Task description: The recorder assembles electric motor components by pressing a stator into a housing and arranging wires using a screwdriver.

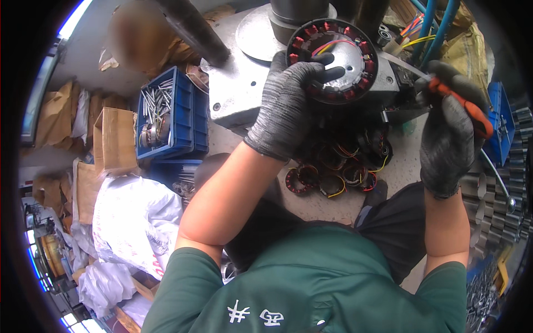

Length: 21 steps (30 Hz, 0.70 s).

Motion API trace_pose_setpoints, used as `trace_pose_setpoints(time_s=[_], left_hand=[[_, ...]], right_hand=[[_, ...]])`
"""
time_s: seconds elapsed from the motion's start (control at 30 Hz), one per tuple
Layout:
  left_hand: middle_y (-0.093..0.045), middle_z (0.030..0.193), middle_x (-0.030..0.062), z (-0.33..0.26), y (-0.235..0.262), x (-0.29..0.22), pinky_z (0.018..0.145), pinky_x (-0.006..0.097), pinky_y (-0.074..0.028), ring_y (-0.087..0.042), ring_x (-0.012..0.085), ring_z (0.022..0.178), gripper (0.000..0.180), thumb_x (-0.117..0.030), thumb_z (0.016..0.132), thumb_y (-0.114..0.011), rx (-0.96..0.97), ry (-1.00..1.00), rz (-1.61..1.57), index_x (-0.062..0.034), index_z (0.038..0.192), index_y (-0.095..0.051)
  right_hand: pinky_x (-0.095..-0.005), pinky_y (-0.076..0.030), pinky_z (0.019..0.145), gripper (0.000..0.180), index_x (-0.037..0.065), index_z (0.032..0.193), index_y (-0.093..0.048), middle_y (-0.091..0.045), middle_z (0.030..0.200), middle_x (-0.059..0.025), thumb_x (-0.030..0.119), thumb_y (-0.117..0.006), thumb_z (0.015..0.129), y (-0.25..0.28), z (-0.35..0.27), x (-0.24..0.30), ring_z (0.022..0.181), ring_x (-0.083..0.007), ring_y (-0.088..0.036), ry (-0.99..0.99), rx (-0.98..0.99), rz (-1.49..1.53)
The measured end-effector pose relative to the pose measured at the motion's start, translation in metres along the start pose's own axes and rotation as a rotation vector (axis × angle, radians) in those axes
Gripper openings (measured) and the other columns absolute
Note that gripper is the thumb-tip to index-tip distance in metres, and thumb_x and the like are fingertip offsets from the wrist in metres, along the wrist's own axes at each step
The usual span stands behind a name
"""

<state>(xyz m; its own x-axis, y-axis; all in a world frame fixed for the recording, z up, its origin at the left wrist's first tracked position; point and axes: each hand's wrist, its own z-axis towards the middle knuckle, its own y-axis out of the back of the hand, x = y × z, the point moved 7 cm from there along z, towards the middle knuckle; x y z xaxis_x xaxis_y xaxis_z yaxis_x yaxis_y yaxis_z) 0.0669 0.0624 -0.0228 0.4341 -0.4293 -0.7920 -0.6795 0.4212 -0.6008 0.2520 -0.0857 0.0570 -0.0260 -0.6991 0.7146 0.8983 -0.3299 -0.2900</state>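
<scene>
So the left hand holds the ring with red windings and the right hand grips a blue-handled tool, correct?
Not quite: in the head view, the tool in the right hand is orange-red-handled, not blue-handled. The left hand does hold the ring.

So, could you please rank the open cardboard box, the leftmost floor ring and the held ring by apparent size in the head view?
1. Held ring
2. Open cardboard box
3. Leftmost floor ring, farther off than the first
</scene>
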Motion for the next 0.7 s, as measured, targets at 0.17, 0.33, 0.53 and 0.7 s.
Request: trace_pose_setpoints(time_s=[0.17,0.33,0.53,0.7], left_hand=[[-0.063,0.133,0.0186,-0.004,-0.011,-0.012,0.095,0.046,-0.062,-0.068,0.0292,0.117,0.054,-0.006,0.092,-0.054,0.013,-0.111,-0.028,0.0017,0.145,-0.044],[-0.063,0.13,0.0197,-0.001,-0.007,-0.011,0.094,0.039,-0.061,-0.067,0.0281,0.115,0.07,-0.001,0.084,-0.066,0.0,-0.194,0.01,-0.0011,0.148,-0.039],[-0.059,0.132,0.0139,0.001,-0.012,-0.006,0.098,0.039,-0.057,-0.058,0.0223,0.124,0.075,-0.01,0.086,-0.078,0.129,-0.265,0.18,-0.0065,0.15,-0.038],[-0.051,0.143,0.0127,0.003,-0.013,0.001,0.106,0.045,-0.051,-0.055,0.0282,0.131,0.079,-0.053,0.098,-0.064,0.237,-0.043,0.026,-0.0113,0.156,-0.031]], right_hand=[[-0.0262,-0.059,0.086,0.036,0.005,0.134,-0.061,-0.069,0.128,-0.0114,-0.004,-0.06,0.099,0.003,0.012,-0.025,0.1,-0.0174,-0.072,-0.093,0.077,-0.414],[-0.0306,-0.051,0.105,0.051,0.005,0.139,-0.061,-0.068,0.131,-0.0101,-0.007,-0.072,0.09,-0.01,-0.001,-0.052,0.119,-0.0152,-0.064,-0.227,0.251,-0.637],[-0.0327,-0.05,0.107,0.052,0.003,0.138,-0.061,-0.068,0.131,-0.0108,-0.007,-0.073,0.087,0.001,-0.004,-0.067,0.12,-0.0178,-0.064,-0.251,0.22,-0.583],[-0.0334,-0.049,0.108,0.053,0.002,0.136,-0.062,-0.067,0.131,-0.011,-0.011,-0.07,0.085,0.004,-0.002,-0.065,0.122,-0.0189,-0.063,-0.201,0.172,-0.578]])
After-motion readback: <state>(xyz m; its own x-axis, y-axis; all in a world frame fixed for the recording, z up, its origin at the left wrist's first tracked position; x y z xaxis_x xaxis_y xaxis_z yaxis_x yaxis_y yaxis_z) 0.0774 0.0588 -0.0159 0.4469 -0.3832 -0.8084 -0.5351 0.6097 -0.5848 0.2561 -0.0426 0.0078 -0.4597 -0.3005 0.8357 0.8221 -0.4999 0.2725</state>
